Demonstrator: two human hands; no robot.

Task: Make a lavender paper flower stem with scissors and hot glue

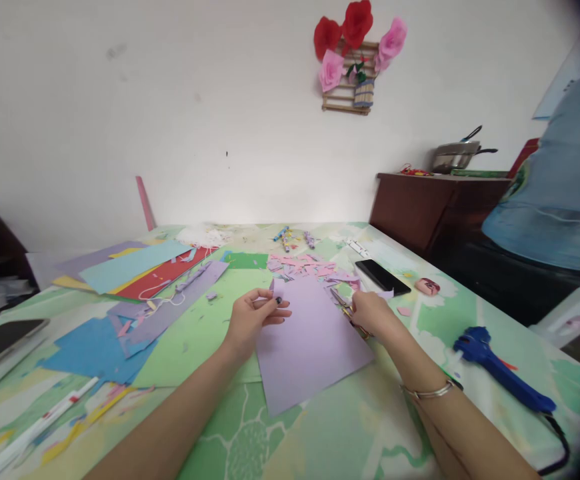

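scissors [341, 300], one pair, and lavender sheet [315, 347], one, lay between two forearms. right hand [371, 312], palm down, was closed round the handles; blade gap could not be told. left hand [255, 317], fingers bent, pinched one small lavender piece [279, 288]. scraps [303, 268], uncounted, crowded the far edge; one phone [383, 277] and one glue gun [505, 373] lay rightward.

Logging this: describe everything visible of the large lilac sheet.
The lilac sheet looks like plain paper, straight-edged, lying flat, askew, partly over a green sheet, its near corner on the tablecloth. The left hand overlaps its left edge; scissors in the right hand lie along its right edge. Paper scraps lie at its far end.
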